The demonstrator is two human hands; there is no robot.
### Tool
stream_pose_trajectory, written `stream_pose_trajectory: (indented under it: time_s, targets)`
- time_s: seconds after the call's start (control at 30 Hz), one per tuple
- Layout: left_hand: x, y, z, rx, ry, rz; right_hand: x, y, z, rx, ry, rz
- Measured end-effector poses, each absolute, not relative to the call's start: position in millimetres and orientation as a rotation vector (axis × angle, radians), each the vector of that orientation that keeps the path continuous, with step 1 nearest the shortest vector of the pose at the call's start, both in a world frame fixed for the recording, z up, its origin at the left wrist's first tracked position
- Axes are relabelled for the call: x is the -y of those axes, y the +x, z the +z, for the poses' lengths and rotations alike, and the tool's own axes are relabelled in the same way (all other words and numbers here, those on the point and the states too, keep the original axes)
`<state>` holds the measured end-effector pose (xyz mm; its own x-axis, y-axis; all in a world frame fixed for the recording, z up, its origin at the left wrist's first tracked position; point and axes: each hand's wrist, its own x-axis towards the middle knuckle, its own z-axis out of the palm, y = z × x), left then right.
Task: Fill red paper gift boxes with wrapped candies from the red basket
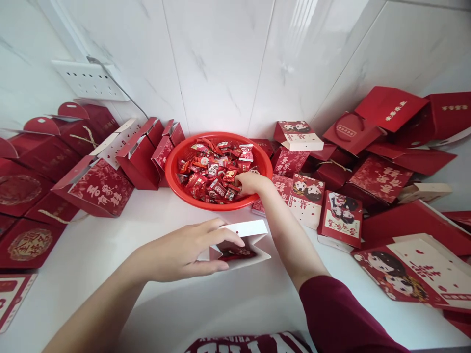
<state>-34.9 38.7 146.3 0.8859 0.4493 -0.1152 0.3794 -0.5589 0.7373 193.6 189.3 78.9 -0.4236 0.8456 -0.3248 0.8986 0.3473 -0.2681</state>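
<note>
A red plastic basket (172, 184) full of red-wrapped candies (206, 171) stands against the wall. My right hand (253, 183) reaches over the basket's right rim, its fingertips down among the candies; what they pinch, if anything, is hidden. Nearer to me, my left hand (187, 250) holds a white-sided paper gift box (253, 228) by its left side, thumb and fingers at the opening. The box's top is open towards me, and some red wrapped pieces show dimly inside it.
Upright red gift boxes (105, 189) line the left side, below a white socket strip (90, 81) with a cable. On the right lie piled red boxes and bags (382, 171), and flat cartoon-couple boxes (342, 215). All stand on a white table (158, 314).
</note>
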Motion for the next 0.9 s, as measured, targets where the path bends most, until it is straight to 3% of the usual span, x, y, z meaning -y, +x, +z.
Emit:
stream_pose_trajectory:
  time_s: [0.23,0.4,0.9]
  targets:
    - [-42,-37,147,-0.668,2.198,0.117,-181,202,77,-2.848,1.641,-0.742]
    - [-45,-38,147,-0.725,2.178,0.126,-179,211,76,-3.115,1.576,-1.173]
    - [-55,-46,141,-0.813,2.112,0.167,-178,209,73,-3.067,1.695,-1.65]
